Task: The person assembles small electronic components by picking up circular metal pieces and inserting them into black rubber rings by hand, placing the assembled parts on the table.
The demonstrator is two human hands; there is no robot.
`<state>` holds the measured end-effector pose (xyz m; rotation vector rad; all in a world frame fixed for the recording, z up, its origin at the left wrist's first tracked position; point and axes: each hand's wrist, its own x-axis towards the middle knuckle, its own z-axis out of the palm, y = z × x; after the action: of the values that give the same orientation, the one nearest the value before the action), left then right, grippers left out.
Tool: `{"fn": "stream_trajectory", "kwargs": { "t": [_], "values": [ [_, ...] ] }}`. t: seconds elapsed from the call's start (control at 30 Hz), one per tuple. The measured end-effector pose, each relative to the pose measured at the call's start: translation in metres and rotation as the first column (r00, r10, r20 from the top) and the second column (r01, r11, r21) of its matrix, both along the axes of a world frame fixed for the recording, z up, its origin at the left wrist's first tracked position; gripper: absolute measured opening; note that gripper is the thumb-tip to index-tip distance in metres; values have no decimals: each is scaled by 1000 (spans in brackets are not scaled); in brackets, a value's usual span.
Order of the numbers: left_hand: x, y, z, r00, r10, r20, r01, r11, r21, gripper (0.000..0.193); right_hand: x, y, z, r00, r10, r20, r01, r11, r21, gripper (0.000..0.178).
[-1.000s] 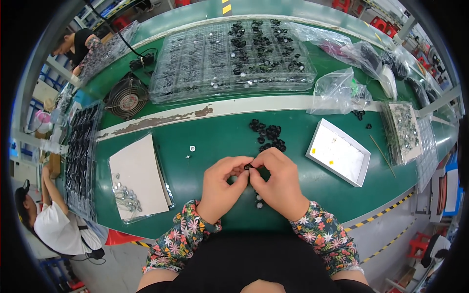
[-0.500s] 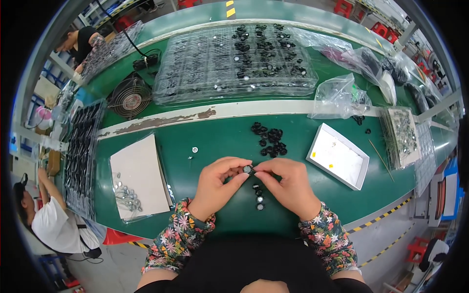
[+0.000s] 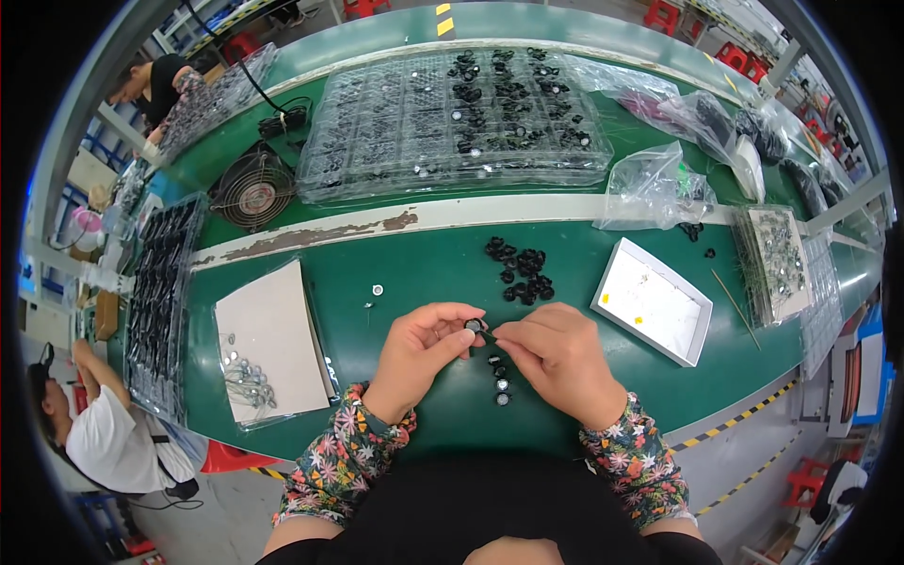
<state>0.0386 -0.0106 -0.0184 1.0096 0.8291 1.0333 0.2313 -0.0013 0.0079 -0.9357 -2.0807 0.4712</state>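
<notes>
Between thumb and fingers, my left hand (image 3: 414, 358) grips a small round black part with a pale disc face (image 3: 473, 326). My right hand (image 3: 565, 363) is pinched closed beside it, at a thin dark piece (image 3: 487, 335) that reaches toward the round part; whether the two are joined I cannot tell. Just below the hands, a short column of similar round parts (image 3: 503, 385) lies on the green table, some showing silvery faces. Farther off sits a loose pile of small black parts (image 3: 523, 268).
A shallow white box (image 3: 654, 301) lies to the right, near a thin stick (image 3: 734, 309). To the left, silvery discs (image 3: 249, 384) rest on a beige board (image 3: 268, 325). Stacked clear trays (image 3: 377, 122) and a fan (image 3: 252, 188) stand behind. Two people work at the left.
My right hand has drawn slightly back and turned, its fingers lower and more closed. The round part in my left hand has tilted, and a thin dark piece now shows between the hands.
</notes>
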Motion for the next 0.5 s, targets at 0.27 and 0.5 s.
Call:
{"fn": "stream_trajectory", "kwargs": {
  "t": [0.27,0.5],
  "values": [
    [2,1,-1,976,-1,220,33,989,-141,19,23,-2,12,986,16,168,-2,997,-83,9],
    [20,-3,-5,745,238,-624,107,879,464,16,45,-21,-10,947,-77,312,118,986,-114,11]
  ]
}}
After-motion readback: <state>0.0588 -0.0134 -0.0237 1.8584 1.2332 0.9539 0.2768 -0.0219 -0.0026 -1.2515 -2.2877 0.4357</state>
